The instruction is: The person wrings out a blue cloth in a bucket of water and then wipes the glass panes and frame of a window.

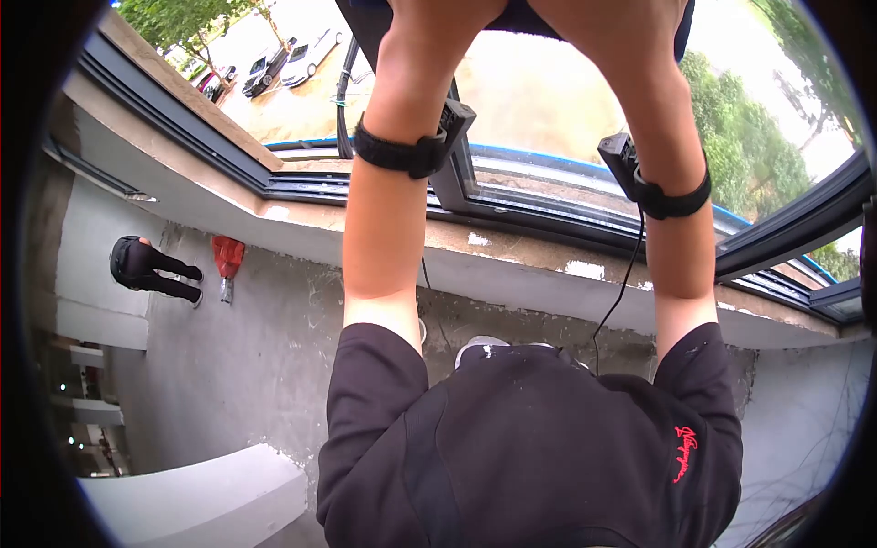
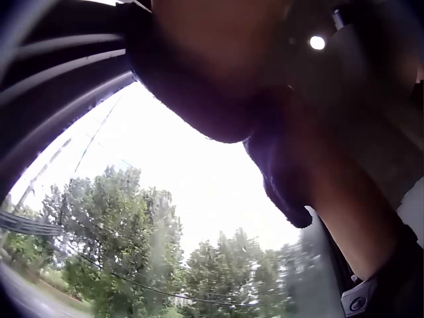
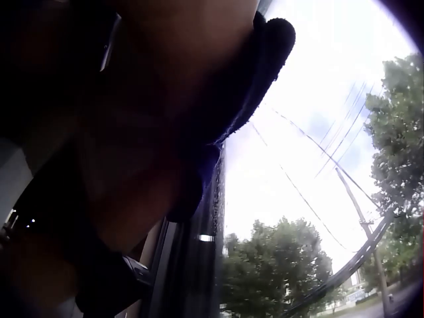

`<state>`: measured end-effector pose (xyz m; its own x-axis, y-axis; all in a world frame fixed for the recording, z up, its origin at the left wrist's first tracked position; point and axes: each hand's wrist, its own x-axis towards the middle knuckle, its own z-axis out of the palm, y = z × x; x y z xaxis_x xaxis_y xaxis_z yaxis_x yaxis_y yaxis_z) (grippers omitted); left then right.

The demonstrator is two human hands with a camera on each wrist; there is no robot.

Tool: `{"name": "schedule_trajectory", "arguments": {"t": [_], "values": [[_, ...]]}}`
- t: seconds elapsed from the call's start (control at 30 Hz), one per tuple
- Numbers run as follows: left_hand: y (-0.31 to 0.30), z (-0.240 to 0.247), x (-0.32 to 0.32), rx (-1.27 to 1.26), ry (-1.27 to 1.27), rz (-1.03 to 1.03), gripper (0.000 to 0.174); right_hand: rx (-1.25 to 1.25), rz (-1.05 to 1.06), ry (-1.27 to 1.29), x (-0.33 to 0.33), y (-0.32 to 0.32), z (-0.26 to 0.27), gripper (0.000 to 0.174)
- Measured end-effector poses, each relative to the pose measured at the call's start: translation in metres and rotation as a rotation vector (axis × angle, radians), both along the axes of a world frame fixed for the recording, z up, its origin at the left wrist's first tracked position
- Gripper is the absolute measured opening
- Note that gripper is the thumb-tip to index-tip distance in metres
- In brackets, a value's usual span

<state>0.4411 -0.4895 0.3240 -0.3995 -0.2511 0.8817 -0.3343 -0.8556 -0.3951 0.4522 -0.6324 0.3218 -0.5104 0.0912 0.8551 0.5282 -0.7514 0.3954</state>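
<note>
Both arms reach up and away past the top edge of the head view, where only the heels of my left hand (image 1: 448, 13) and right hand (image 1: 607, 26) show. Behind them a dark navy cloth (image 1: 528, 20) spans the gap between the hands, in front of the window. In the left wrist view the cloth (image 2: 212, 122) lies along the underside of the left hand (image 2: 218, 46). The right wrist view has the cloth (image 3: 242, 99) beside the right hand (image 3: 192, 40). Fingers on both hands are hidden, so I cannot tell whether they grip or press it.
A dark window frame (image 1: 512, 216) and a rough sill (image 1: 512, 251) run across in front of me. Outside are trees (image 1: 744, 155) and parked cars (image 1: 311, 57). Indoors at left, another person (image 1: 151, 265) stands near a red bag (image 1: 227, 256) on the concrete floor.
</note>
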Motion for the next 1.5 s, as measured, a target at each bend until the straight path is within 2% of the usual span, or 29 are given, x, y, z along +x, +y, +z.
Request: {"name": "schedule_trajectory", "arguments": {"t": [0.1,0.13,0.2,0.23,0.27,0.3,0.33,0.47,0.5,0.6,0.67,0.8,0.87,0.97,1.03,1.07,1.13,1.33,1.5], "values": [[-0.004,-0.05,-0.018,-0.065,0.206,0.08,0.043,0.005,-0.099,0.259,-0.027,0.005,-0.059,0.05],[-0.002,-0.074,-0.016,-0.076,0.257,0.05,0.048,0.004,-0.127,0.438,-0.043,0.007,-0.077,0.05],[-0.003,-0.125,-0.018,-0.117,0.382,-0.014,0.059,-0.034,-0.053,0.584,-0.037,0.012,-0.133,0.06],[-0.001,-0.15,-0.02,-0.118,0.389,-0.017,0.059,0.044,-0.019,0.616,-0.038,0.016,-0.154,0.046],[0.002,-0.175,-0.021,-0.139,0.472,0.075,0.058,0.041,-0.085,0.68,-0.04,0.016,-0.179,0.042],[0.004,-0.199,-0.024,-0.161,0.554,0.168,0.058,0.018,-0.112,0.721,-0.043,0.015,-0.202,0.041],[0.005,-0.222,-0.027,-0.162,0.558,0.165,0.058,-0.005,-0.14,0.76,-0.044,0.013,-0.223,0.04],[0.002,-0.308,-0.048,-0.173,0.894,0.19,0.047,-0.199,-0.233,0.869,-0.052,-0.005,-0.295,0.041],[0.0,-0.324,-0.053,-0.194,1.019,0.209,0.042,-0.217,-0.237,0.869,-0.053,-0.009,-0.31,0.042],[-0.016,-0.359,-0.07,-0.275,1.184,0.171,0.034,-0.255,-0.259,0.863,-0.058,-0.023,-0.344,0.042],[-0.03,-0.384,-0.08,-0.25,1.222,0.156,0.033,-0.299,-0.264,0.893,-0.061,-0.042,-0.364,0.038],[-0.075,-0.4,-0.086,-0.199,1.309,0.136,0.028,-0.332,-0.338,0.901,-0.068,-0.098,-0.38,0.044],[-0.098,-0.4,-0.083,-0.157,1.289,0.138,0.029,-0.273,-0.394,0.966,-0.074,-0.127,-0.379,0.05],[-0.136,-0.387,-0.076,-0.02,1.105,0.093,0.036,-0.212,-0.462,1.036,-0.084,-0.169,-0.374,0.057],[-0.165,-0.38,-0.075,0.012,1.106,0.055,0.036,-0.159,-0.501,1.078,-0.091,-0.2,-0.373,0.061],[-0.182,-0.376,-0.074,0.034,1.099,0.039,0.037,-0.08,-0.516,1.106,-0.095,-0.213,-0.368,0.052],[-0.217,-0.368,-0.074,0.073,1.044,-0.012,0.042,-0.02,-0.562,1.149,-0.104,-0.249,-0.363,0.053],[-0.314,-0.361,-0.078,0.158,1.107,-0.138,0.048,0.067,-0.516,1.154,-0.115,-0.34,-0.357,0.053],[-0.344,-0.381,-0.077,0.089,1.128,-0.129,0.051,0.015,-0.385,1.171,-0.117,-0.356,-0.356,0.052]]}}
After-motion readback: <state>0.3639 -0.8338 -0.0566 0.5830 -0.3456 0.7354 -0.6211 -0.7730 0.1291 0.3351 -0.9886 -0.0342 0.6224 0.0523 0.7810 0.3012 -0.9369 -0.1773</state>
